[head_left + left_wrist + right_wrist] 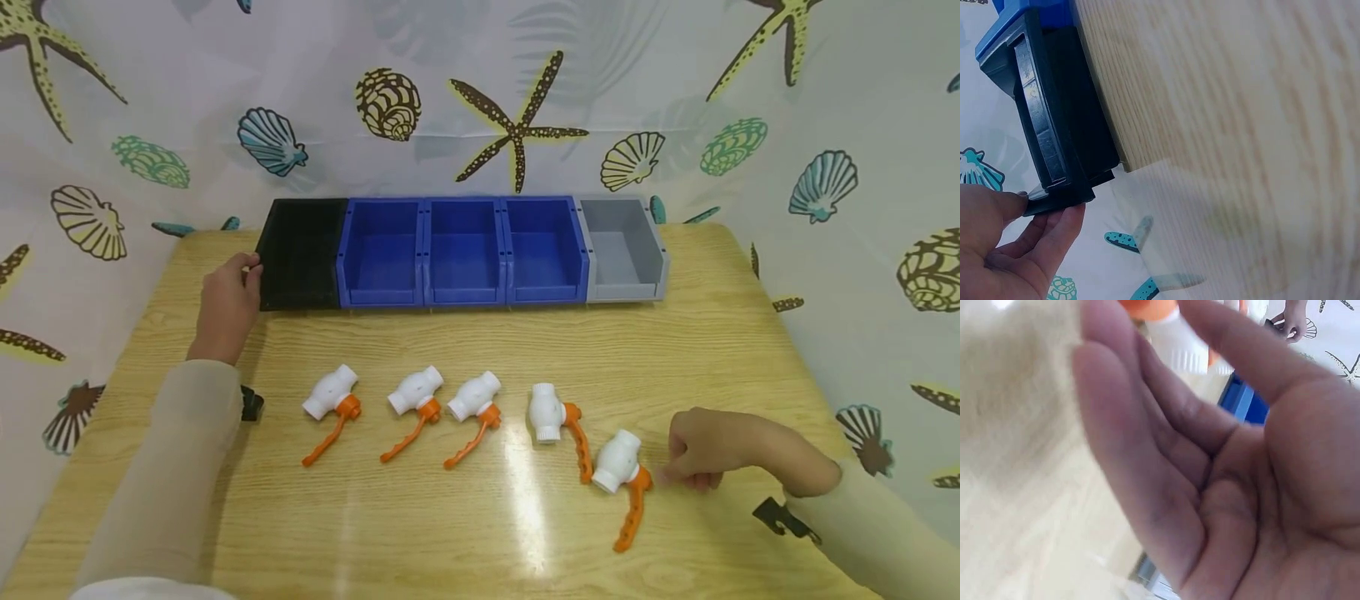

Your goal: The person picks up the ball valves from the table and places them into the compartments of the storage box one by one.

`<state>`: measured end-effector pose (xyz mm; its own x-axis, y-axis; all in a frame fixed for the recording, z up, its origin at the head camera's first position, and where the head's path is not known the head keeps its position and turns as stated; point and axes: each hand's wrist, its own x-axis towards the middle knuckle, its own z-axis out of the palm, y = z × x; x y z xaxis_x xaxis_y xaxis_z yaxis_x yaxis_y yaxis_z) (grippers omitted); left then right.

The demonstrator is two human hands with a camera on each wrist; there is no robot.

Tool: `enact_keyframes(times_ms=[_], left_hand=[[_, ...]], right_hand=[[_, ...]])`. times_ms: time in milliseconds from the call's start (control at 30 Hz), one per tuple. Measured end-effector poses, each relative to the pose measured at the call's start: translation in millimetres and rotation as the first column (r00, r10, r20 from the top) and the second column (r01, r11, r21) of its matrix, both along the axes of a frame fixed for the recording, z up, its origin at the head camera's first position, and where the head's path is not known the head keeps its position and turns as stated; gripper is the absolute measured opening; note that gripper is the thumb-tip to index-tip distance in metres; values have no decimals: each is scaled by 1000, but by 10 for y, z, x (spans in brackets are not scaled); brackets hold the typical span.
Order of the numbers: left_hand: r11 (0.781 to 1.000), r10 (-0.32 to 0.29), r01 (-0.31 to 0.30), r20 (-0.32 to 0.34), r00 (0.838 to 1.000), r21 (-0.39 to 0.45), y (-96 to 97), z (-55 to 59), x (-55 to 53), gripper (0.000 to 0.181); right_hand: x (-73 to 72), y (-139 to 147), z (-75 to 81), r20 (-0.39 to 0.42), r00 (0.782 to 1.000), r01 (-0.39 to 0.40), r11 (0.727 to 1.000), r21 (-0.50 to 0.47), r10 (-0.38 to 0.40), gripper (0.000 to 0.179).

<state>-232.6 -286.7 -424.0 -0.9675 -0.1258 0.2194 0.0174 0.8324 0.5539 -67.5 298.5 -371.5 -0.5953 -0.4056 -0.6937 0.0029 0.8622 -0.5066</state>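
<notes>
My left hand point(227, 307) pinches the side rim of the black bin point(300, 287) at the left end of a bin row. In the left wrist view, the thumb is on one face of the black bin's wall point(1075, 181) and the fingers are on the other. My right hand point(712, 446) hovers just right of the nearest white ball valve point(617, 461), which has an orange lever handle. Its fingers point(1110, 406) are loosely bent with an empty palm. More such valves lie leftward: one ball valve point(546, 413), another valve point(475, 395), and others farther left.
Right of the black bin stand blue bins point(386, 297) and a grey bin point(626, 292), side by side along the back of the wooden table point(420, 533). A shell-patterned cloth point(330, 83) hangs behind and on both sides.
</notes>
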Motion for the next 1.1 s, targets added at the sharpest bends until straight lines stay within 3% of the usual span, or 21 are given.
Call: enact_keyframes(times_ms=[100, 233, 433, 700, 1100], left_hand=[[1000, 4, -4, 5, 1000, 3, 7, 2, 0, 36], [1000, 9, -9, 12, 1000, -1, 4, 3, -11, 37], [1000, 15, -15, -9, 1000, -6, 3, 4, -6, 34], [1000, 8, -8, -26, 1000, -7, 10, 13, -6, 34], [1000, 14, -14, -7, 1000, 3, 23, 30, 11, 35]], right_hand=[[39, 18, -73, 6, 1000, 29, 997, -76, -29, 37], [113, 17, -167, 79, 994, 81, 987, -137, -71, 40], [224, -47, -278, 160, 985, 94, 978, -188, -63, 42], [262, -107, -329, 127, 987, 123, 979, -161, -104, 41], [222, -136, -277, 19, 983, 182, 980, -84, -181, 29]])
